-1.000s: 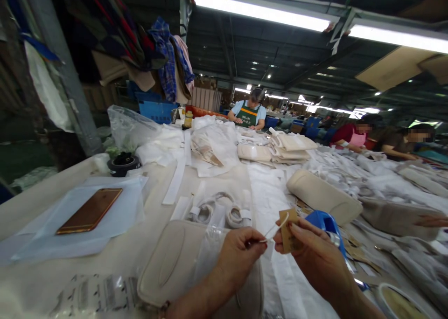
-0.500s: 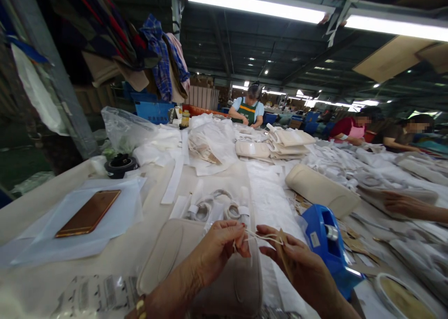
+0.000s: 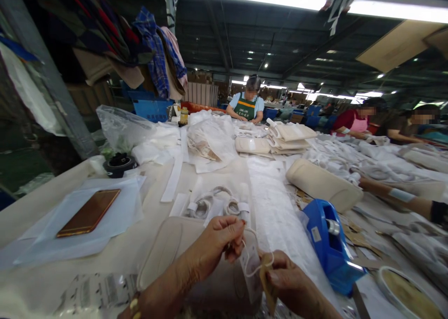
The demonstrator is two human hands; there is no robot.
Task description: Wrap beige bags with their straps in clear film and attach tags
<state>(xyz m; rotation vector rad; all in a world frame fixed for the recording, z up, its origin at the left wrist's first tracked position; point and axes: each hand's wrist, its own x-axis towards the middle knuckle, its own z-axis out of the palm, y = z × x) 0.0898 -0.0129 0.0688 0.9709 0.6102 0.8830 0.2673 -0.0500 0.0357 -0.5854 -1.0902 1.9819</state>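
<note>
Cardboard tag at the lower centre of the frame, just right of the middle, pinched in the right hand, grip narrow, thumb against the tag. White cord looped from the tag across to the left hand, grip drawn tight on the cord at the fingertips. Beneath the left hand, beige bag on the desk. Blue tape dispenser at lower right; copper-coloured phone on pale sheets at left.
</note>
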